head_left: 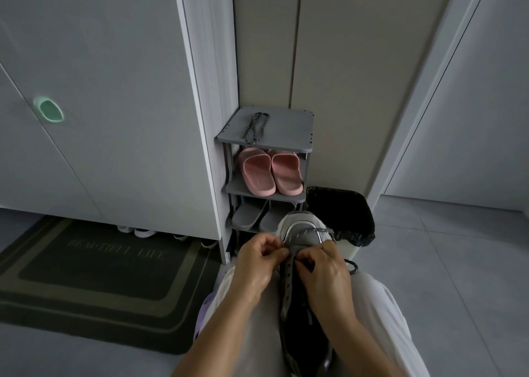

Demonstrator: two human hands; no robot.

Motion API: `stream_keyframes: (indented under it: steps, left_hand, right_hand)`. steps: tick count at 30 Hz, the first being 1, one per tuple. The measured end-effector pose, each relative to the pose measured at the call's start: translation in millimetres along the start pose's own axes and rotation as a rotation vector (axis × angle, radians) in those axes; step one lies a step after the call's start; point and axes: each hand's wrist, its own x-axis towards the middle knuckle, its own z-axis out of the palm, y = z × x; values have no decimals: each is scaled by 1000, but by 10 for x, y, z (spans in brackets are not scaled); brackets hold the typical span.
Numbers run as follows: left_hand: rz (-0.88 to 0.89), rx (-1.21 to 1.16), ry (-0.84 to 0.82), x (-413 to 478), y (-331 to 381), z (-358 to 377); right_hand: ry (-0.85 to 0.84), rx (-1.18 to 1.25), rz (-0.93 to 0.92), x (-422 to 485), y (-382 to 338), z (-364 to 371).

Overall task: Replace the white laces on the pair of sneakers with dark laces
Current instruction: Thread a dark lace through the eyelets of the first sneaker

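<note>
Roughly, left to right, I log: doormat (pixel 94 279) on the floor before the cabinet doors; green handle (pixel 48 109) on one door; shoe rack (pixel 297 113) in the corner, with a spare lace (pixel 255 127) folded on its top shelf, pink slippers (pixel 270 170) one shelf down and grey slippers (pixel 249 215) lower still. Next I list the left hand (pixel 257 259), fingers curled, gripping the sneaker (pixel 303 233) at its left eyelet row. That sneaker lies on the person's lap, toe toward the rack, a dark lace (pixel 315 229) crossing its lowest eyelets. The right hand (pixel 323 265) pinches that lace. Last, a bin (pixel 343 216) with a black bag stands just behind.
</note>
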Motion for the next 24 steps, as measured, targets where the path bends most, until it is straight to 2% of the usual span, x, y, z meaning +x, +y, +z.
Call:
stream_keyframes:
  steps: [4, 12, 17, 21, 24]
  left_hand:
    - [17, 15, 7, -10, -16, 26]
    - [-72, -153, 20, -49, -49, 85]
    - [-38, -141, -49, -72, -60, 38]
    - [2, -67, -69, -78, -86, -16]
    - [83, 60, -52, -82, -62, 0]
  right_hand:
    - [2, 14, 19, -4, 18, 4]
    - [-75, -98, -198, 23, -18, -94]
    - [-134, -105, -160, -35, -26, -131]
    - [-304, -58, -61, -37, -35, -281]
    - [-421, -198, -138, -79, -125, -436]
